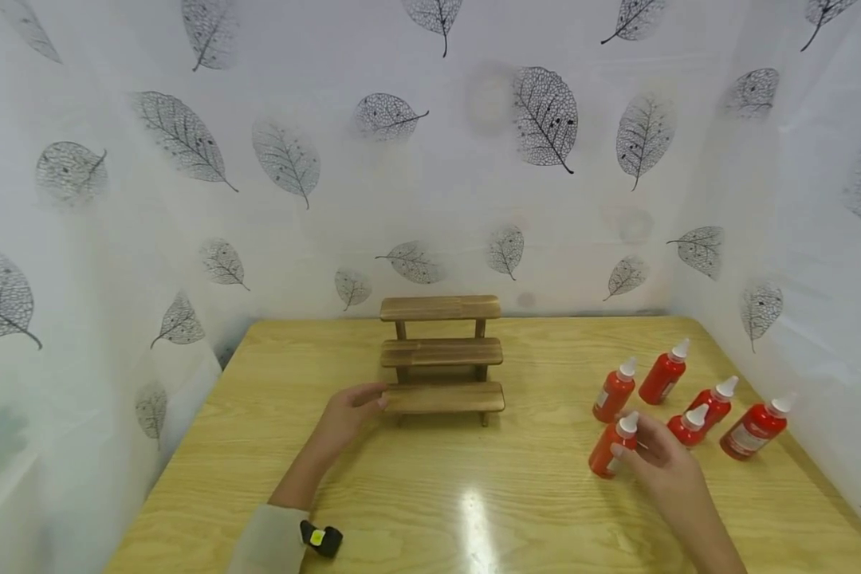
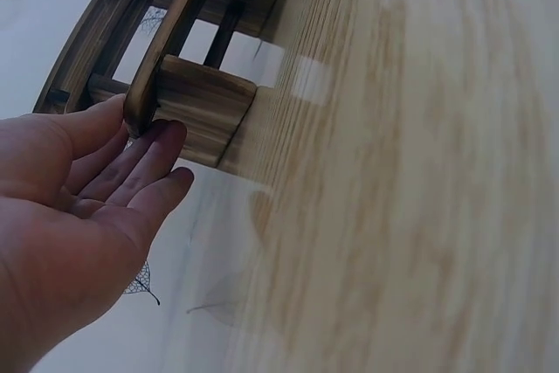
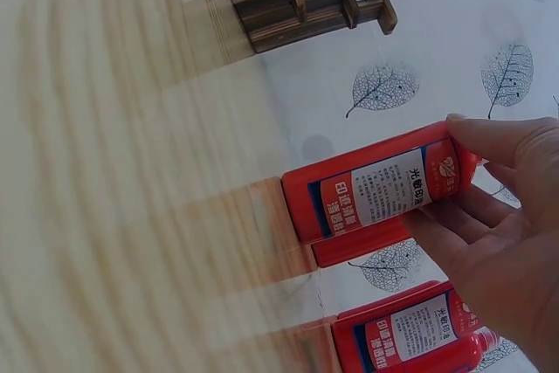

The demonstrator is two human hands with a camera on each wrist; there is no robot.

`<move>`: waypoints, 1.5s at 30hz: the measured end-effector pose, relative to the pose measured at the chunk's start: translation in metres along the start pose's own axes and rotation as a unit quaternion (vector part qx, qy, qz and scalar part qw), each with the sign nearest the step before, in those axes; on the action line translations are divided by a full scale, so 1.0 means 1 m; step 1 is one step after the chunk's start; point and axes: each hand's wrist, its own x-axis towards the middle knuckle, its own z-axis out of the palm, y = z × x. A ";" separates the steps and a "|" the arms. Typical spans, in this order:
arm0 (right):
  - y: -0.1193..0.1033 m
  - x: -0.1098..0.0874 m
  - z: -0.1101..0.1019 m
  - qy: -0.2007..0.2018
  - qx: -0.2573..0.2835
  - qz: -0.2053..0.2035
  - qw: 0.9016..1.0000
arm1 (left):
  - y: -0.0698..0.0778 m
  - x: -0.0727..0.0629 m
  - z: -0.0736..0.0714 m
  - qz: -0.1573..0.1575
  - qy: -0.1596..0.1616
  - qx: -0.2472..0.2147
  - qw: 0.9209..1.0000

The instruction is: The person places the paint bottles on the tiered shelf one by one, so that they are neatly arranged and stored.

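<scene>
A three-tier wooden step rack (image 1: 441, 351) stands toward the back middle of the table. My left hand (image 1: 355, 406) pinches the left end of its lowest board (image 2: 179, 28), thumb on one face and fingers on the other. At the right, my right hand (image 1: 663, 458) grips a red squeeze bottle (image 1: 608, 453) with a white pointed cap near its top. In the right wrist view this bottle's label (image 3: 376, 189) shows printed characters, and the bottle is upright on or just over the table; which, I cannot tell.
Several similar red bottles stand around the right hand: one behind (image 1: 613, 395), one farther back (image 1: 663, 375), one at the far right (image 1: 749, 430), others close together. A curtain with leaf prints (image 1: 445, 191) encloses the wooden table (image 1: 402, 494) at the back and sides.
</scene>
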 end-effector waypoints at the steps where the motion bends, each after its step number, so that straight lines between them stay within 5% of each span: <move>1: 0.000 0.000 0.000 0.001 0.004 -0.002 1.000 | 0.000 0.000 -0.001 0.000 -0.004 0.003 1.000; 15: -0.003 0.011 0.006 0.066 0.017 -0.021 0.997 | 0.000 0.002 -0.010 -0.007 -0.012 0.008 1.000; 24: -0.024 0.016 0.005 0.048 0.040 -0.073 0.995 | -0.003 0.003 -0.007 -0.017 -0.012 -0.002 1.000; 33: -0.062 0.038 0.010 -0.001 0.048 -0.118 0.992 | -0.004 0.003 -0.005 -0.009 -0.025 -0.009 1.000; 45: -0.131 0.083 0.048 -0.038 0.128 -0.159 0.978 | -0.003 0.004 -0.004 -0.007 -0.029 -0.013 0.999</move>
